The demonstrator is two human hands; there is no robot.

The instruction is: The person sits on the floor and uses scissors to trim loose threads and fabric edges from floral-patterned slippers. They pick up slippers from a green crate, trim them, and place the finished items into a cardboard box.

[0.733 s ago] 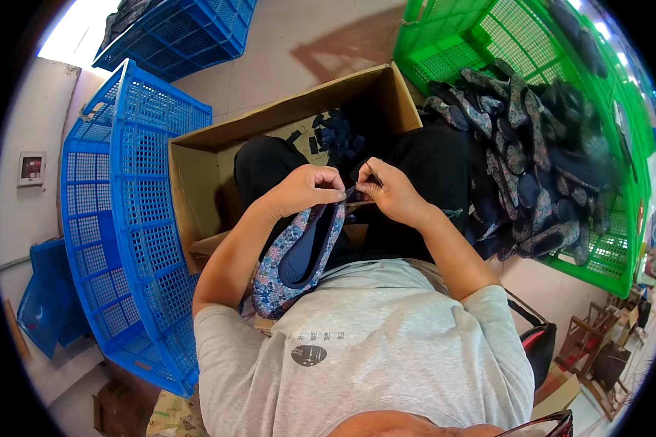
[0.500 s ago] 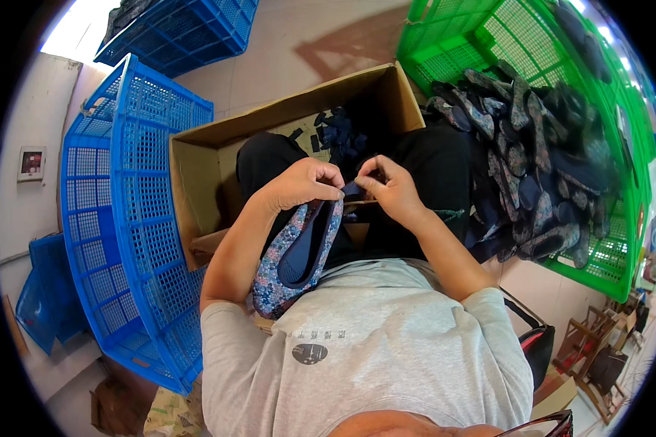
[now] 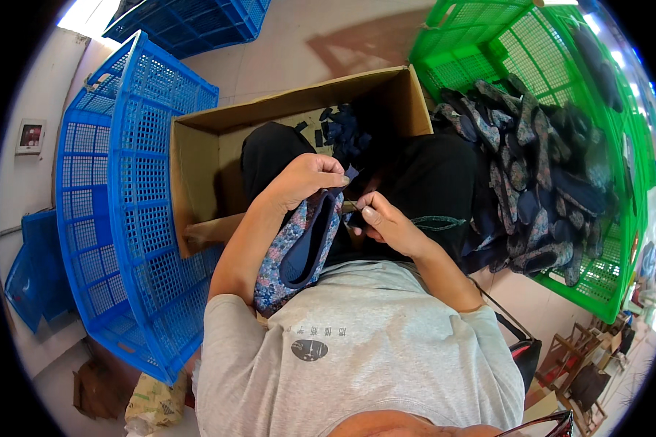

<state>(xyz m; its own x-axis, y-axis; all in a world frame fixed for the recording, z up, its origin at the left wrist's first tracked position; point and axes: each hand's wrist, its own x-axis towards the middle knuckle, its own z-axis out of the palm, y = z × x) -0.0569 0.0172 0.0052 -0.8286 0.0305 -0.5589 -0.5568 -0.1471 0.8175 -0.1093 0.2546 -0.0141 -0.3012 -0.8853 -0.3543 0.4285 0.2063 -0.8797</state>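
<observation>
My left hand (image 3: 310, 179) is closed in a pinch on the heel end of a floral slip-on shoe (image 3: 272, 256). The shoe hangs toe toward me against my shirt, with its navy lining showing. A small dark fabric tab (image 3: 351, 173) sticks up beyond my left fingertips. Just right of the heel, my right hand (image 3: 388, 224) has its fingers curled together around a small dark object (image 3: 356, 218). Fingers hide most of that object, and its kind cannot be told.
An open cardboard box (image 3: 190, 167) lies around my knees, with dark fabric scraps (image 3: 342, 130) inside. On the right a green crate (image 3: 614, 280) holds a heap of similar floral shoes (image 3: 536, 182). A tall blue crate (image 3: 142, 218) stands at my left; another blue crate (image 3: 197, 33) is farther off.
My right hand has dropped away from the dark tab and curled its fingers around the small dark object. The left hand still pinches the heel, and the tab now points up past its fingers.
</observation>
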